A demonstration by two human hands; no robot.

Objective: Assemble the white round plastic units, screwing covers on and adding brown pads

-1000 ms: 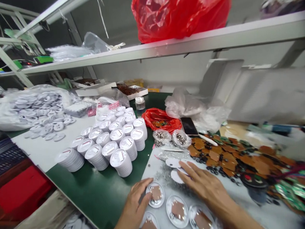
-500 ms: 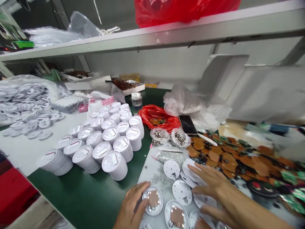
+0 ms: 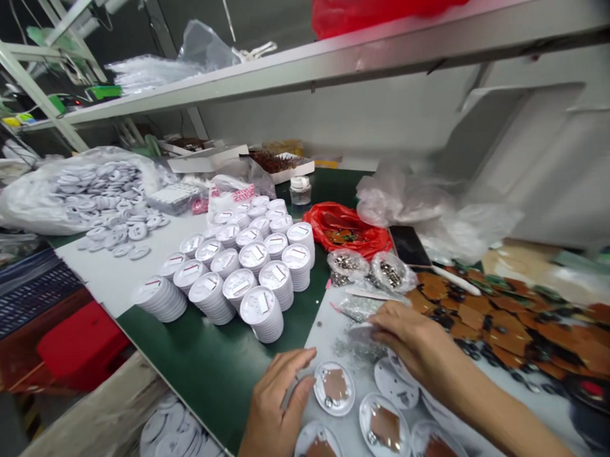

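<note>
My left hand (image 3: 281, 396) rests at the table's near edge, fingers apart and holding nothing, beside a round white case with a brown board (image 3: 334, 386). My right hand (image 3: 406, 335) pinches a white disc (image 3: 364, 332), slightly blurred, above small clear parts on the grey mat. Below that hand lie more white discs (image 3: 394, 383). Nearer me sit further round cases with brown boards (image 3: 384, 427). Left of them, stacks of round white cases (image 3: 262, 313) stand in rows on the green surface.
Brown boards (image 3: 503, 328) spread at the right, near a phone (image 3: 410, 246) and a white-handled tool (image 3: 455, 280). Two small bags of metal parts (image 3: 392, 272) and a red bag (image 3: 348, 230) lie behind. A shelf (image 3: 279, 73) crosses above; white pieces (image 3: 116, 195) fill a bag at left.
My right hand has closed its fingers on a white disc and lifted it from the mat. The camera view has turned left, so the scene appears shifted right.
</note>
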